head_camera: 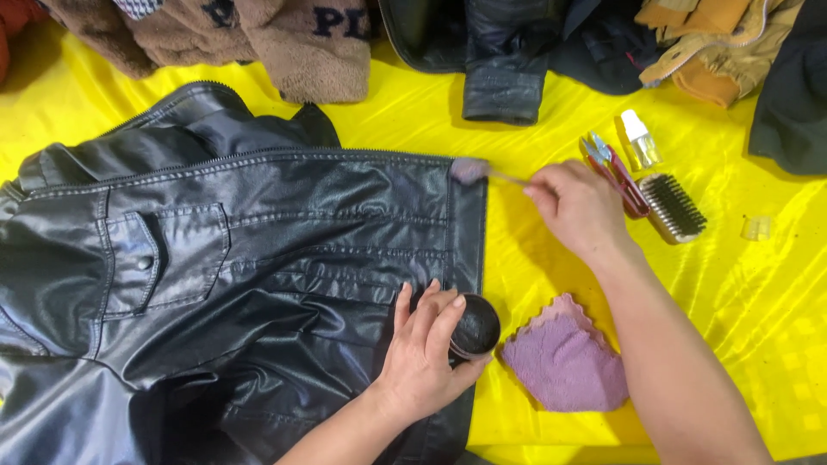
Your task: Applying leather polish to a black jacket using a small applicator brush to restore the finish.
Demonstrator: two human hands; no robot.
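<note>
Two hands, one jacket: polish goes on at the hem

Two hands work over a glossy black faux-leather jacket (258,258) spread flat on a tabletop draped in bright yellow cloth (534,284). The left hand (426,344) curls closed around a small round dark tin (475,327) resting at the jacket's lower edge, fingers wrapped over its side. The right hand (581,207) pinches shut on the thin handle of a small applicator brush (472,170), whose soft head touches the jacket's hem corner.

The jacket looks limp and fairly heavy, its slick surface likely to slide on the smooth cloth; the stitched hem band and seams seem the firmest places to pin or lift it. The tin appears rigid and light, best gripped round its wall. The slender brush likely needs only a fingertip pinch.

Just beside the tin lies a folded purple fluffy cloth (564,362). Beyond the right hand sit a dark-bristled wooden brush (674,207), a red-handled tool (616,176) and a small clear bottle (642,142). More garments are heaped along the far edge.
</note>
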